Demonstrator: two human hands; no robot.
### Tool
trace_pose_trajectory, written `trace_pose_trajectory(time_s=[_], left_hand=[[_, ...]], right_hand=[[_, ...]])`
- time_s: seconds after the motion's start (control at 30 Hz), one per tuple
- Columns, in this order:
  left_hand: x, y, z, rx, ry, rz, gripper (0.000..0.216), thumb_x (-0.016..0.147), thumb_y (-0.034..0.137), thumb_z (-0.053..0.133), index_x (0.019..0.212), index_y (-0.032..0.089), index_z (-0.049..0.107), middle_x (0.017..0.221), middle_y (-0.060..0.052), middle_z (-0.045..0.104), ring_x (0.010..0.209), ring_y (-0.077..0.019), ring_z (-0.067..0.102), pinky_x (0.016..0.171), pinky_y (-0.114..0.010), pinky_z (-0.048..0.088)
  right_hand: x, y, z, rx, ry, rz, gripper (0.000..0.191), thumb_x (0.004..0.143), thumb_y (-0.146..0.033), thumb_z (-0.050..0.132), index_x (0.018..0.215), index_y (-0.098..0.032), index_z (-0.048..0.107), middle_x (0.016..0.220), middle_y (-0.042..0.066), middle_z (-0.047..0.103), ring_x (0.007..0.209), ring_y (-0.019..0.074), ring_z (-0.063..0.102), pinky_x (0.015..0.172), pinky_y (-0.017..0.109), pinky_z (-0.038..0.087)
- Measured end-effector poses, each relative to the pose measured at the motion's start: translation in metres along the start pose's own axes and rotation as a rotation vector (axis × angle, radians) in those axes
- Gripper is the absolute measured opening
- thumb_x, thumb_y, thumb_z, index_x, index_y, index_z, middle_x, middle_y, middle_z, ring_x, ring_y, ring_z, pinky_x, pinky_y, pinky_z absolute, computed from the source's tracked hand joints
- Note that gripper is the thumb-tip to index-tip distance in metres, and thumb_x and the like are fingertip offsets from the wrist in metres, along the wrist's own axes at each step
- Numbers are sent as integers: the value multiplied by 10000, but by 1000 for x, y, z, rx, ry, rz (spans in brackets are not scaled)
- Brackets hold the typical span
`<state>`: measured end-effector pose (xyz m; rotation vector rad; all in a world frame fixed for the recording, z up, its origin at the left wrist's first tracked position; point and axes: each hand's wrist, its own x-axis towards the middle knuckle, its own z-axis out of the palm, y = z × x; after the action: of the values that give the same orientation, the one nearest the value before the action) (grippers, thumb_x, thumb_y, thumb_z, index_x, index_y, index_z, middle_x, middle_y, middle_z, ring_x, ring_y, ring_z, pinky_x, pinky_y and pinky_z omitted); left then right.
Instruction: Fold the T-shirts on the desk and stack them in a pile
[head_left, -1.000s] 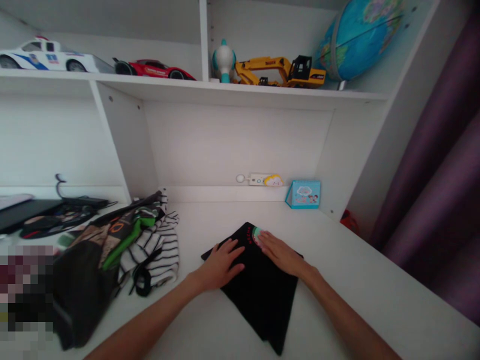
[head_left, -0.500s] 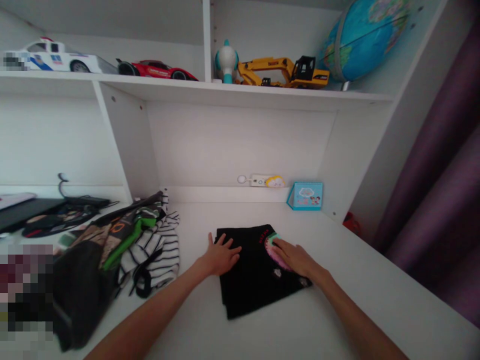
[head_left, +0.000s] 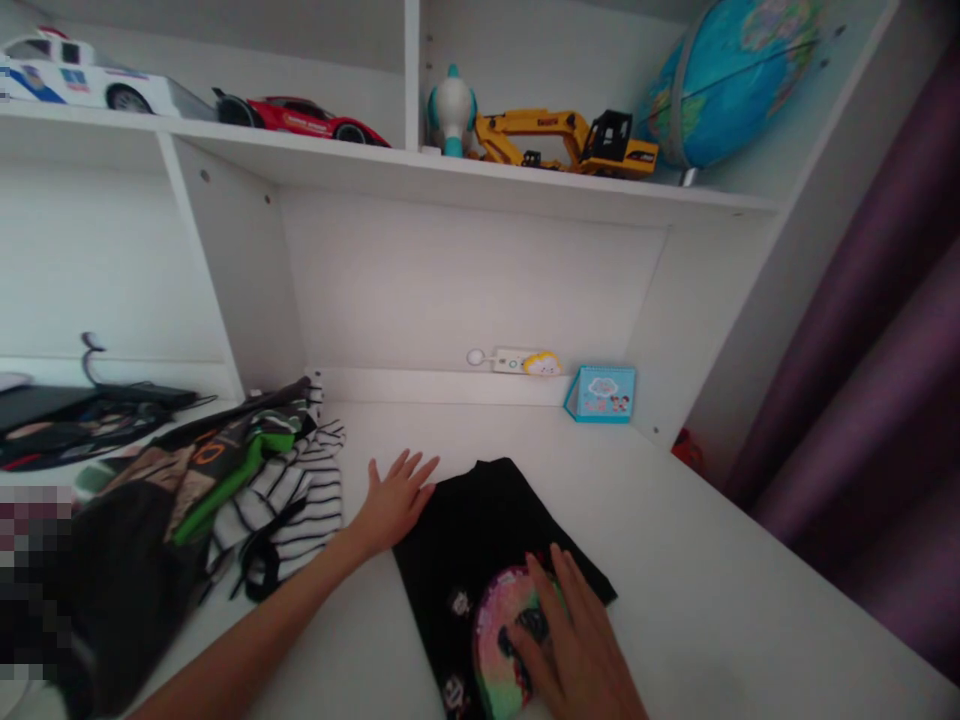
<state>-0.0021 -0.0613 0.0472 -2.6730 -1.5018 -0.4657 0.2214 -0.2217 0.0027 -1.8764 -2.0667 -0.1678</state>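
A folded black garment with a round pink and green print lies on the white desk. My left hand lies flat with fingers spread at the garment's far left edge, partly on the desk. My right hand presses flat on the near part of the garment, fingers stretched over the print. Neither hand holds anything.
A heap of clothes, striped, green and dark, lies to the left. A small blue box and a power strip stand at the back wall. Toy cars, a yellow excavator and a globe sit on the shelf above. Purple curtain at the right.
The garment has turned and slid toward me, its print now at the near end. My right hand came back with it; my left hand moved to the far left edge.
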Motion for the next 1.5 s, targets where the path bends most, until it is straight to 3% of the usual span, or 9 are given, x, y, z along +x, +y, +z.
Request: trace_pose_trajectory(time_s=[0.1,0.2,0.37,0.47,0.6,0.73,0.87,1.17,1.5], left_hand=[[-20,-13,-2,-30,-1,-33,428,910,362,260,1326,278,309,1377,-69,357,1298,-260,220,968,-650,104],[-32,-21,-1,-55,8,-90,426,913,361,248,1318,255,322,1361,-77,380,1295,-241,234,986,-627,104],[-33,-24,1,-100,-4,-98,419,911,359,253,1305,244,337,1348,-77,399,1292,-222,247,1001,-611,86],[-32,-25,2,-103,-1,-88,414,909,364,260,1301,255,338,1342,-74,407,1287,-220,259,999,-615,79],[-31,-29,1,-101,41,-103,412,909,372,254,1297,264,339,1342,-75,407,1287,-227,261,995,-614,106],[-29,-34,-1,-100,59,-118,410,906,372,259,1286,256,360,1339,-87,409,1280,-244,276,990,-620,112],[-29,-38,-2,-104,77,-138,405,907,359,247,1284,264,359,1329,-87,423,1285,-245,266,985,-629,100],[-31,-37,2,-99,42,-109,409,907,371,250,1285,257,357,1320,-78,437,1282,-236,275,977,-640,91],[-32,-36,2,-105,35,-101,400,909,344,261,1287,255,354,1309,-95,448,1272,-241,288,966,-641,97]], right_hand=[[12,-21,12,89,-72,64,779,795,-640,302,1349,-93,328,1408,165,189,1289,349,149,978,573,281],[17,-35,19,146,-169,119,860,748,-700,320,1351,-86,321,1401,171,190,1286,361,123,995,583,227],[13,-28,20,150,-232,123,882,735,-726,289,1370,-114,274,1406,157,171,1285,350,114,990,582,230],[8,-22,23,130,-191,94,864,754,-704,291,1383,-114,230,1410,155,144,1286,366,70,970,638,187],[4,-26,37,76,3,150,871,708,-736,346,1378,-185,271,1405,152,210,1282,400,49,921,705,157],[4,-26,43,77,-36,254,912,663,-776,351,1353,-179,339,1389,179,270,1263,455,101,922,694,172],[12,13,35,26,-16,361,909,666,-791,308,1353,-197,335,1400,165,272,1260,482,81,919,698,126],[33,174,18,-157,-67,803,936,639,-820,235,1378,-246,250,1424,176,192,1241,498,144,926,637,154],[31,218,20,-149,-73,861,968,595,-840,226,1381,-276,214,1428,159,184,1234,505,149,918,634,148]])
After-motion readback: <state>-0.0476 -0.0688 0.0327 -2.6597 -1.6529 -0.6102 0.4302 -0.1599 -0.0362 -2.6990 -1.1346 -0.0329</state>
